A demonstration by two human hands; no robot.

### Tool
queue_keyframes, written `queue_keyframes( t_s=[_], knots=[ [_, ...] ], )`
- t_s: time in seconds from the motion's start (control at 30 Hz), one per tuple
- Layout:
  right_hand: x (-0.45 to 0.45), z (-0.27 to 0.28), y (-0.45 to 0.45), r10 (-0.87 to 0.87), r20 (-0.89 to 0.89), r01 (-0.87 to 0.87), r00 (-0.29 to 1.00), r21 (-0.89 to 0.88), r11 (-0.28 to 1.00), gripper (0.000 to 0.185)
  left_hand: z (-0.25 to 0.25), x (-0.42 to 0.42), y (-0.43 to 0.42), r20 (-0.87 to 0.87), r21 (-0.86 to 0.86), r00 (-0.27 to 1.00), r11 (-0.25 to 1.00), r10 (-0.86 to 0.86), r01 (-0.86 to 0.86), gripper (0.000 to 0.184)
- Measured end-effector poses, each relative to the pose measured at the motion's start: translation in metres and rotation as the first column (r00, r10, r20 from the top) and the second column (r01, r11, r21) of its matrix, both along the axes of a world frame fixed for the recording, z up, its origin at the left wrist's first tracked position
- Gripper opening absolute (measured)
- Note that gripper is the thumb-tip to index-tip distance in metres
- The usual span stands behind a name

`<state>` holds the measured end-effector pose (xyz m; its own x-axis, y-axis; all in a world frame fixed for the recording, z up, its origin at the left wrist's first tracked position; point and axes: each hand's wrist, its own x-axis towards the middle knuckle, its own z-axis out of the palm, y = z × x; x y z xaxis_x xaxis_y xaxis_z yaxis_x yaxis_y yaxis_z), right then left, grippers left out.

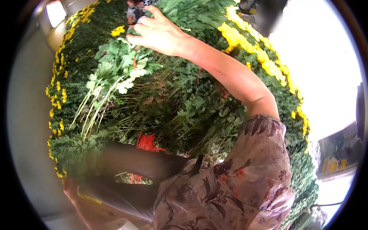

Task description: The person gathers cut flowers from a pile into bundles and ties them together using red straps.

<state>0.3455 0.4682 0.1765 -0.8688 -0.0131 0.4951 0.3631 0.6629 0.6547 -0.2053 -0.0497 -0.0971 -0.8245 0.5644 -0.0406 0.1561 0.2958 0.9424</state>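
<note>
My right hand (151, 33) is stretched forward at the top, palm down, its fingers bent and spread apart. Just below it lies a leafy bunch of cut stems (111, 76), the pale stem ends pointing down and left. A thin red strip (134, 62) shows among its leaves. No grasp of the bunch is visible. At the lower left, beside my legs, my left hand (72, 188) is blurred near the edge of the greenery, and its fingers are hard to make out. Red ties (147, 142) lie in a bundle beside my knee.
Piled stems with yellow flowers (264, 61) curve round on the right, and more yellow flowers (57, 92) edge the left side. My dark-trousered leg (130, 161) stretches leftward below. A pale wall stands at the left. Part of a person (135, 10) shows at the top.
</note>
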Motion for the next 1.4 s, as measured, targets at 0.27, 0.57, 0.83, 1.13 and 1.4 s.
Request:
queue_keyframes(
  t_s=[0.27, 0.57, 0.83, 1.13, 1.4],
  knots=[
    [0.058, 0.034, -0.055, 0.181, -0.034, -0.179, 0.983, 0.048, 0.983, 0.025, -0.02, 0.091, 0.167, 0.104, -0.141, 0.979, 0.971, -0.177, 0.191, 0.025],
    [0.004, 0.011, -0.021, -0.223, 0.248, 0.191, 0.943, 0.149, 0.97, 0.018, -0.085, 0.058, 0.147, -0.306, -0.324, 0.914, 0.932, -0.265, 0.162, 0.022],
    [0.031, -0.104, 0.134, -0.453, 0.201, 0.467, 0.869, -0.027, 0.884, 0.031, -0.153, 0.033, 0.109, -0.432, -0.36, 0.813, 0.901, -0.39, 0.241, 0.023],
    [0.2, -0.204, 0.171, -0.743, 0.391, 0.821, 0.543, -0.063, 0.567, 0.028, -0.084, 0.073, 0.079, -0.155, -0.575, 0.925, 0.793, -0.347, 0.201, 0.023],
    [0.159, -0.15, 0.185, -0.597, 0.72, 0.928, 0.354, -0.192, 0.318, 0.104, 0.106, 0.239, 0.121, 0.484, 0.304, 0.81, 0.932, -0.33, 0.198, 0.036]
  ],
)
